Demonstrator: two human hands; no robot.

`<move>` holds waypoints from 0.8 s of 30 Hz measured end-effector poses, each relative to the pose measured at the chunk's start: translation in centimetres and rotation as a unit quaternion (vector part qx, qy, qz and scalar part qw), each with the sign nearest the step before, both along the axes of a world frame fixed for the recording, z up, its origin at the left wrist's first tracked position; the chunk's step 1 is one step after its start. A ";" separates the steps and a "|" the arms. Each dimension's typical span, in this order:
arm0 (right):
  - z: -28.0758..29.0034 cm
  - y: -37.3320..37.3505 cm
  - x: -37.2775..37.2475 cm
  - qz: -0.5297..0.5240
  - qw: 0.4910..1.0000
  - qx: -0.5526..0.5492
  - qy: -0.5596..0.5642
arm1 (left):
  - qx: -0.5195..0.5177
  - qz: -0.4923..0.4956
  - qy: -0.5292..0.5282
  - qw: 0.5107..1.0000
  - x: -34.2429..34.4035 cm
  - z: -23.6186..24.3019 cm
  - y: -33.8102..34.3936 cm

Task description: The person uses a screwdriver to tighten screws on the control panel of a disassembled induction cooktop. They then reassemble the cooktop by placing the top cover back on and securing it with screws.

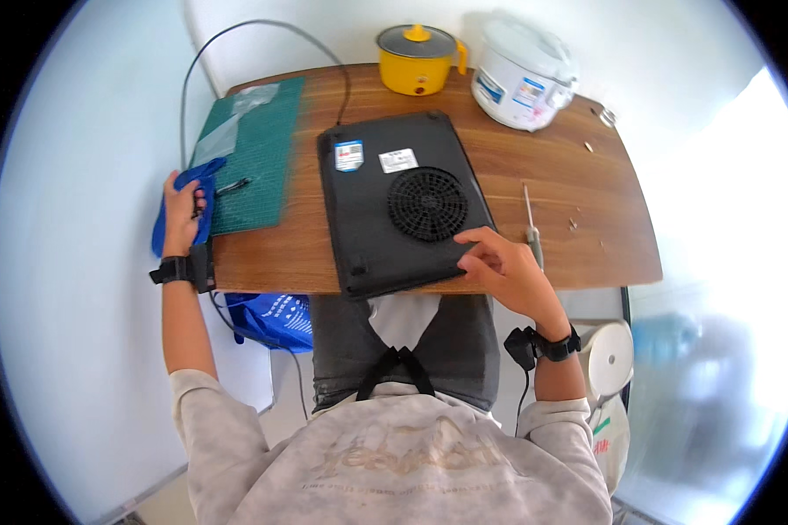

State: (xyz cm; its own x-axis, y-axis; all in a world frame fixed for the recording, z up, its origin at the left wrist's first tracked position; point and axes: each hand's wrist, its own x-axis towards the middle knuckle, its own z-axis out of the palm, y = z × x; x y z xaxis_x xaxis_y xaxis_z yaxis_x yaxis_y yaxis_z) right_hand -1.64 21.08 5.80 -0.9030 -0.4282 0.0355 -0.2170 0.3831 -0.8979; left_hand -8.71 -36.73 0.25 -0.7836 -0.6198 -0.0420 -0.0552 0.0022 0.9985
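A black induction cooker (372, 232) lies underside up in the middle of the table, its round fan grille (427, 204) and two labels showing. At the table's left edge, my left hand (182, 210) is closed on a bunched blue cloth (207, 179). A small dark item with a light tip (233, 186) pokes out beside those fingers; its kind is unclear. My right hand (499, 265) is over the cooker's near right edge, fingers loosely bent and apart, with nothing visible in it. Just beyond it lies a screwdriver (533, 234), its shaft pointing away.
A green cutting mat (267, 157) with a clear plastic bag (219, 140) covers the left side. A black cord (267, 24) arcs over it. At the back stand a yellow pot (411, 74) and a white rice cooker (521, 74). Small bits (573, 225) lie at right.
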 end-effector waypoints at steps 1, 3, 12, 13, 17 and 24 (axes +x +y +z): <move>-0.6 1.2 0.9 -0.028 1.000 0.002 0.001 | -0.058 0.010 -0.003 0.998 -0.7 -1.0 -1.6; -1.6 3.3 2.1 -0.076 0.997 -0.005 -0.010 | -0.103 -0.004 -0.051 0.993 -1.5 -2.4 -5.9; -7.5 14.1 2.3 -0.311 0.938 0.130 0.077 | -0.269 -0.111 -0.232 0.928 -4.5 -2.5 0.3; -8.1 14.8 1.7 -0.314 0.937 0.132 0.078 | -0.340 -0.111 -0.226 0.906 -4.2 -2.8 -0.6; -9.8 18.2 -1.6 -0.351 0.909 0.192 0.117 | -0.470 -0.145 -0.208 0.846 -3.5 -2.7 0.9; -11.0 21.4 -7.2 -0.336 0.895 0.243 0.165 | -0.389 -0.277 -0.075 0.875 4.5 0.9 18.1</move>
State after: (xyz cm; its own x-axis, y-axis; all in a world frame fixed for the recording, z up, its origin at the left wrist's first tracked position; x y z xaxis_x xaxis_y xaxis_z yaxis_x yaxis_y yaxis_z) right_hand -8.83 42.51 -5.22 -0.9369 0.1707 0.3052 -0.0135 0.8545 -0.5192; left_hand -4.24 -18.66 1.13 -0.9948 -0.0326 0.0967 0.0401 0.7466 0.6641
